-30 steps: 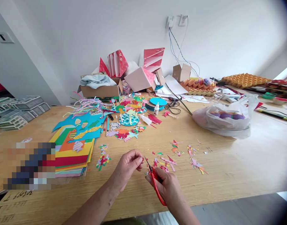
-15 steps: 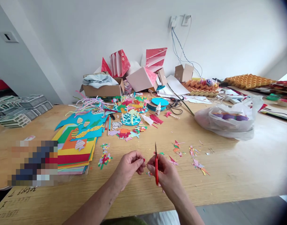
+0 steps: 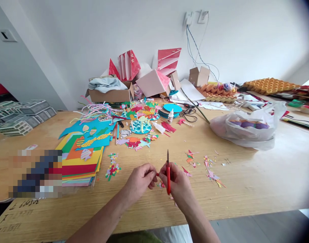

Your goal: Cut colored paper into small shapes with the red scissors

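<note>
My left hand pinches a tiny red paper scrap between thumb and fingers, just above the wooden table. My right hand is closed round red-handled scissors, whose blades point up and away from me. The two hands almost touch near the table's front edge. Small coloured paper cuttings lie scattered to the right of my hands, and a little cluster of cut shapes lies to the left.
A stack of coloured paper sheets with fish cut-outs lies at the left. Paper crafts, glue bottles and cardboard boxes crowd the back. A clear plastic bag sits at the right, egg trays behind it.
My right hand swung the scissors from pointing left to upright and moved in beside my left hand. My left hand stayed pinched on the scrap.
</note>
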Tool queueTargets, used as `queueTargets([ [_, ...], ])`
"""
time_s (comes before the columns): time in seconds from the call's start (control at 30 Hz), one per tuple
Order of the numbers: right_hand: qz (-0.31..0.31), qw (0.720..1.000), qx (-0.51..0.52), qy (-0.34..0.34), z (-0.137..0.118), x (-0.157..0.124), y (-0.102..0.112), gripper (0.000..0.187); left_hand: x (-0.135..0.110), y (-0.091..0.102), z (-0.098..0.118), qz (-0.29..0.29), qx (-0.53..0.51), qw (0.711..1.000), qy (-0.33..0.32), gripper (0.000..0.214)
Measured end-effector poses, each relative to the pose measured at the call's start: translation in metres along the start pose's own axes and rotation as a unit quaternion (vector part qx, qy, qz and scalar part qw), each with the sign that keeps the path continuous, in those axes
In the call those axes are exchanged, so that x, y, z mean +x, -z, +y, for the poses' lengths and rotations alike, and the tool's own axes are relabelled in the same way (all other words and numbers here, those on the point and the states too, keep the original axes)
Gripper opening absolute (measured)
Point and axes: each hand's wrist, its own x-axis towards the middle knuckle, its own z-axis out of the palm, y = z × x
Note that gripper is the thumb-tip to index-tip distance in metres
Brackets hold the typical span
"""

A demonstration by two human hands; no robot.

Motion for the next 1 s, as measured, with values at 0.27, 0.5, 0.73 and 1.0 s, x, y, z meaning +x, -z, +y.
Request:
queueTargets([
  [0.27, 0.014, 0.995, 0.1, 0.008, -0.002, 0.001, -0.002, 0.012, -0.004, -0.001, 0.005, -0.017, 0.032, 0.998, -0.046, 0.01],
  [0.5, -0.02, 0.999, -0.044, 0.013, -0.006, -0.014, 0.003, 0.018, -0.005, 0.002, 0.015, -0.008, -0.059, 0.998, -0.034, 0.016],
  [0.73, -0.069, 0.984, -0.159, 0.042, 0.003, -0.029, 0.001, 0.025, -0.009, 0.0, 0.02, -0.011, -0.167, 0.985, -0.033, 0.017],
  [1.0, -0.043, 0.979, -0.187, 0.067, 0.002, -0.024, -0.002, 0.029, -0.01, -0.003, 0.02, -0.014, -0.184, 0.983, -0.025, 0.017],
])
